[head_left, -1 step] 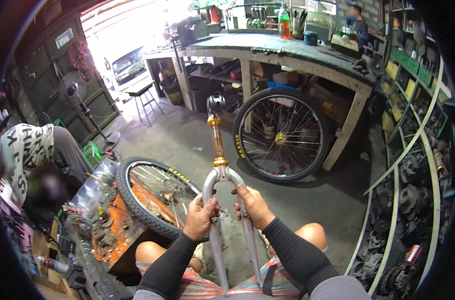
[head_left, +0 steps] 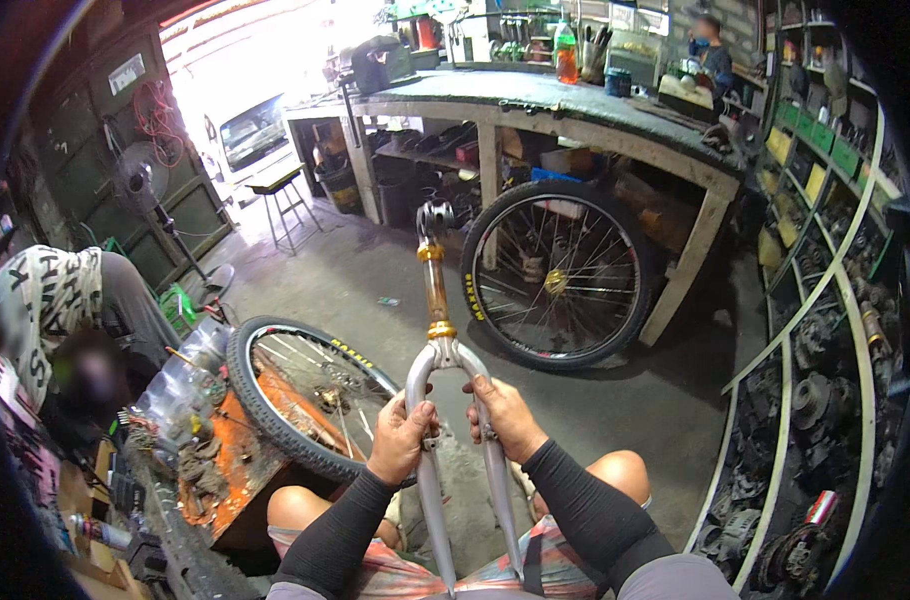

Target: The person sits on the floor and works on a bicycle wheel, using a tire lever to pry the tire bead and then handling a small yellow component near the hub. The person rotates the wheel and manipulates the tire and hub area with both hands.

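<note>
A silver bicycle fork is upright in front of me, its two legs pointing down toward my lap. My left hand is closed around the left leg below the crown. On the right leg, my right hand grips at about the same height, thumb on top. Above the crown rises a brownish steerer tube with gold rings at both ends. A dark clamp-like part caps it. Left of the fork, a bicycle wheel leans over a bench; another wheel stands to the right.
An orange-stained low bench with rags and plastic containers is at left, beside a bent-over person. A long workbench spans the back, with another person behind it. Shelves of metal parts line the right. A stool and fan stand back left.
The fork's top end sits slightly lower in the view, and the surroundings have shifted a little to the left. Both hands keep the same hold.
</note>
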The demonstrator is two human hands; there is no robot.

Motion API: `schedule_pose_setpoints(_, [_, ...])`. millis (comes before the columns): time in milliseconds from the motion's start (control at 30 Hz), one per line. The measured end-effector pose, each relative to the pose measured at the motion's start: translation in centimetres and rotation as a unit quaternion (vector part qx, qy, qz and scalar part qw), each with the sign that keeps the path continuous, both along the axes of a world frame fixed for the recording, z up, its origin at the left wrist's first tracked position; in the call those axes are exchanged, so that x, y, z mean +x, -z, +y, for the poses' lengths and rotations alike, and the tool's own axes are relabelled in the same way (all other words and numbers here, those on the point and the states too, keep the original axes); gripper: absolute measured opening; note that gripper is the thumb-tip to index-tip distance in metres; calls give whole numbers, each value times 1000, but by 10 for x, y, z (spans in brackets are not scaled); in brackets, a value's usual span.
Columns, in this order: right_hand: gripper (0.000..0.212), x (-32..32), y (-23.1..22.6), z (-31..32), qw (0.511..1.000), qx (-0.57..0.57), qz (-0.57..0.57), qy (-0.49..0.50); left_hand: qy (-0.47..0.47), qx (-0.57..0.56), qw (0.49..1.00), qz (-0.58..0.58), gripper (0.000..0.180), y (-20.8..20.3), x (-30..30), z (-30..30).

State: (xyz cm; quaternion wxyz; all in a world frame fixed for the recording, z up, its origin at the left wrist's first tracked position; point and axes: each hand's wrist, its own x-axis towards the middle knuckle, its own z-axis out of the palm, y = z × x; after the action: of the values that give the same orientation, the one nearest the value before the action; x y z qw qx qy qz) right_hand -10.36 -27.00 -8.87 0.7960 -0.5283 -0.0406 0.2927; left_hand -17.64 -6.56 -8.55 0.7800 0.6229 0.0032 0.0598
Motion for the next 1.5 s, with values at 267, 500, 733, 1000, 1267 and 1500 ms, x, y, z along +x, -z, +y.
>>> schedule_pose_setpoints(267, [64, 18, 19, 2, 994, -82, -71, -22, 4, 9, 1000, 13, 52, 2, 13, 4])
schedule_pose_setpoints(500, [67, 30, -4, 26, 983, -62, -172, -33, -29, 165, 983, -81, 53, -21, 4, 3])
schedule_pose_setpoints(733, [62, 37, 5, 21, 987, -16, -158, -10, -22, 330, 935, -126, 54, -18, -6, 8])
schedule_pose_setpoints(1000, [56, 34, 31, 16, 996, -45, -72, -1, -3, 311, 947, -81, 51, -11, -9, 4])
schedule_pose_setpoints(1267, [55, 31, 29, 27, 997, -37, -67, 5, -26, 312, 947, -79, 51, -2, -12, 6])
schedule_pose_setpoints(1500, [55, 24, 20, 28, 989, -41, -137, 29, -15, 308, 948, -78, 60, 5, -19, 0])
